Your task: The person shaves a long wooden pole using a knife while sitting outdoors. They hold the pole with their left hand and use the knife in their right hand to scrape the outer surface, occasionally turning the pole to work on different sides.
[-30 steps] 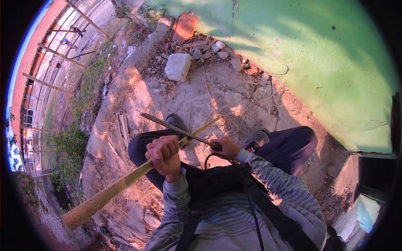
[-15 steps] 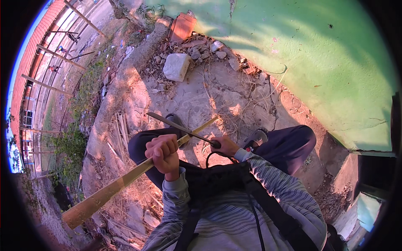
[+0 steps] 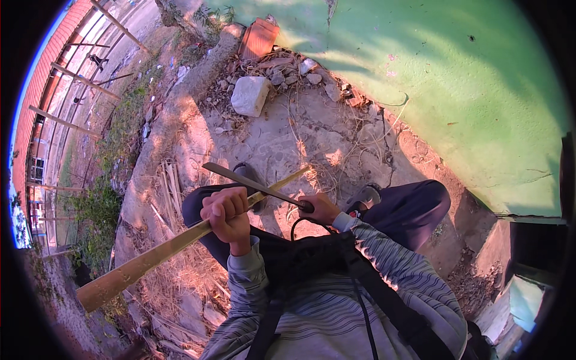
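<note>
My left hand [image 3: 225, 217] is closed in a fist around a long, flat strip of split bamboo [image 3: 141, 262]. The strip slants from a broad end at lower left to a narrow end beyond my fist. In my right hand [image 3: 323, 209] is the dark handle of a long knife [image 3: 251, 182], its blade pointing up and left. The blade crosses the strip just beyond my left fist and lies over it in the picture; whether it bites into the bamboo I cannot tell.
I sit with bent legs spread on bare ground. Thin bamboo slats [image 3: 172, 187] and pale shavings [image 3: 189, 270] lie at the left. A white block [image 3: 251, 96] and rubble lie ahead, beside a green wall [image 3: 456, 90]. Bushes [image 3: 99, 216] grow farther left.
My left hand has shifted left with the bamboo strip, whose broad end is farther left and slightly higher. The knife blade has turned, showing a wider face. My right hand has barely moved.
</note>
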`<state>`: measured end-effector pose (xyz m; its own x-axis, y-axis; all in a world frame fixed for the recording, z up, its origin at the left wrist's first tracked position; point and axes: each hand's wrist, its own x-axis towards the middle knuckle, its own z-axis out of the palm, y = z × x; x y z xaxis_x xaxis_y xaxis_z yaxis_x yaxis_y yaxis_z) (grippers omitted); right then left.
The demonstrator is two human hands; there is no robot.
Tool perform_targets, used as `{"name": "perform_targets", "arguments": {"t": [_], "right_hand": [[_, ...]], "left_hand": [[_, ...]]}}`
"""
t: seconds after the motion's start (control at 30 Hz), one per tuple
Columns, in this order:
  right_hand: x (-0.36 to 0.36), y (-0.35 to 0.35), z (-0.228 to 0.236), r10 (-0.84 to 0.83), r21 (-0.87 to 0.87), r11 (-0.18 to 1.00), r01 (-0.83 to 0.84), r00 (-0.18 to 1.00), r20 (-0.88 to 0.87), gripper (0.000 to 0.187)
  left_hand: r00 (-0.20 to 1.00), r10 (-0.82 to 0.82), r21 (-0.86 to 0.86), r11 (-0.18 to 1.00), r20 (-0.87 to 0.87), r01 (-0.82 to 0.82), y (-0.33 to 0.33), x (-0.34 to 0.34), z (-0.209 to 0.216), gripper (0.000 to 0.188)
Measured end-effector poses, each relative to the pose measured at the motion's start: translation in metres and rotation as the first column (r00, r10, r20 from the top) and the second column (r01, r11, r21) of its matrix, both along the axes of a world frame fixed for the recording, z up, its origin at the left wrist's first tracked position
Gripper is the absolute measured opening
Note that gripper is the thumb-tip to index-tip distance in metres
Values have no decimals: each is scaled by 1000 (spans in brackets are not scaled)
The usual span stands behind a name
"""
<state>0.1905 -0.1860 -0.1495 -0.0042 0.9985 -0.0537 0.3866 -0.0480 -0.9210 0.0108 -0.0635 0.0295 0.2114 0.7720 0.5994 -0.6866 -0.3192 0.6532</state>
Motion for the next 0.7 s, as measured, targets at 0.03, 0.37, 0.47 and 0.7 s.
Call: {"name": "perform_targets", "arguments": {"t": [0.03, 0.37, 0.47, 0.7], "right_hand": [[-2, -2, 3, 23, -37, 999, -23, 1000, 5, 30], [4, -5, -52, -39, -134, 990, 33, 998, -43, 32], [0, -6, -37, 53, -108, 992, -61, 996, -77, 31], [6, -5, -51, -69, -85, 994, 65, 996, -48, 29]], "left_hand": [[1000, -1, -5, 1000, -9, 1, -3, -1, 2, 48], [994, 90, -12, 996, 65, -90, -3, 8, 8, 49], [962, 225, -197, 961, 152, -193, -3, 7, 0, 48], [999, 11, 24, 1000, 40, -12, 2, 4, 4, 43]]}}
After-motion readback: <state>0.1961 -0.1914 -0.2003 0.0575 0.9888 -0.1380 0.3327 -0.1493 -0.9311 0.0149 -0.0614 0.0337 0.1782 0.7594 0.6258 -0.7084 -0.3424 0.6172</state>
